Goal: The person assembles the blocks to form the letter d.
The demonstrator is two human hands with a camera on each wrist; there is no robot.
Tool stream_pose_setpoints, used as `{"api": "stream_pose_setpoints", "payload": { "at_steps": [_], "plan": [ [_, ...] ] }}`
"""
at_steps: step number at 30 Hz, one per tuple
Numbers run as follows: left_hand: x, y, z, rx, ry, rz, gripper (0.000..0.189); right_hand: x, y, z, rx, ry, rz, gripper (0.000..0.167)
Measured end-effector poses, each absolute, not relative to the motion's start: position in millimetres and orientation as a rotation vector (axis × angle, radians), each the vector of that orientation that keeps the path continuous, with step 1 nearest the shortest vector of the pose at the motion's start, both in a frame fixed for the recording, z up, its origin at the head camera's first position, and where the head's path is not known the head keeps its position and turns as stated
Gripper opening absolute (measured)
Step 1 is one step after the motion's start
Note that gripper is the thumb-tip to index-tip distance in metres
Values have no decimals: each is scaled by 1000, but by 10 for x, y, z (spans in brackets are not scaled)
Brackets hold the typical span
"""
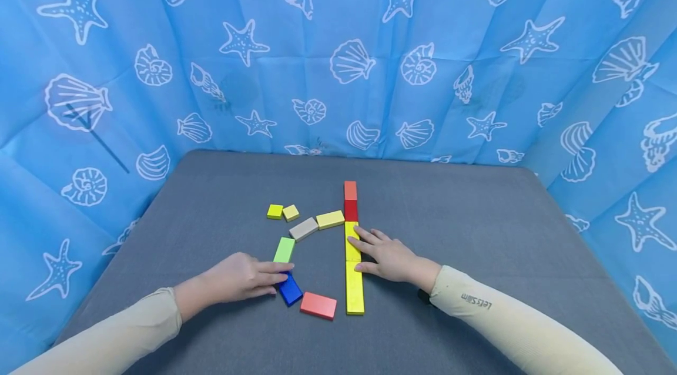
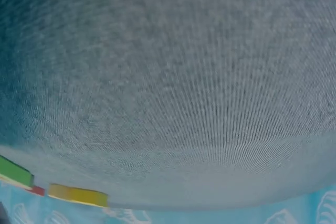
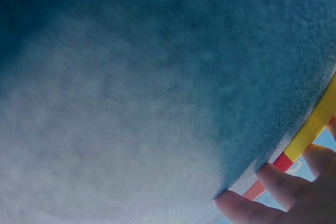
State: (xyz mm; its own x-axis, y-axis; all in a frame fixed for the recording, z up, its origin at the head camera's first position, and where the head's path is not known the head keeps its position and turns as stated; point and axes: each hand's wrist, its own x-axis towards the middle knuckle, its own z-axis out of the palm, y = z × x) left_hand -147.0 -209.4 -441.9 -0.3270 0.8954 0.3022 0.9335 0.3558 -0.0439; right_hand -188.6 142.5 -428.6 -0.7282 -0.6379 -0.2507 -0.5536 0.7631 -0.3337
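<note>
Several coloured blocks lie flat on the grey cloth in a shape like a letter d. My left hand (image 1: 240, 278) reaches in from the left, its extended fingers over the near end of a green block (image 1: 284, 250) and the top of a blue block (image 1: 290, 291). On the other side, my right hand (image 1: 388, 255) has its fingers spread, fingertips touching the upper yellow block (image 1: 351, 248) and the lower yellow block (image 1: 355, 293) in a straight column. A dark red block (image 1: 351, 210) and a lighter red block (image 1: 350, 190) continue that column upward.
A pale yellow block (image 1: 330, 220) and a grey-beige block (image 1: 304, 229) form the curve's top; a coral block (image 1: 318, 305) lies at its bottom. Two small yellow blocks (image 1: 275, 211) sit apart, upper left. A blue shell-print curtain (image 1: 328, 99) surrounds the table (image 1: 449, 204).
</note>
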Motion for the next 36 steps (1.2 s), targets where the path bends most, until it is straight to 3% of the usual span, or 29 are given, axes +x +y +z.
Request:
{"api": "stream_pose_setpoints", "payload": {
  "at_steps": [6,16,36],
  "plan": [
    [-1474,-2114,-4419,-1248,-2615,-201,47,-1882,1423,-4291,-898,2611,-336,67],
    [-1336,-1910,-4401,-981,-2887,-24,72,-1892,1421,-4307,-909,2610,-342,66],
    [-1428,-1962,-4416,-1081,-2796,-26,58,-1887,1423,-4295,-903,2612,-327,67]
  ]
}}
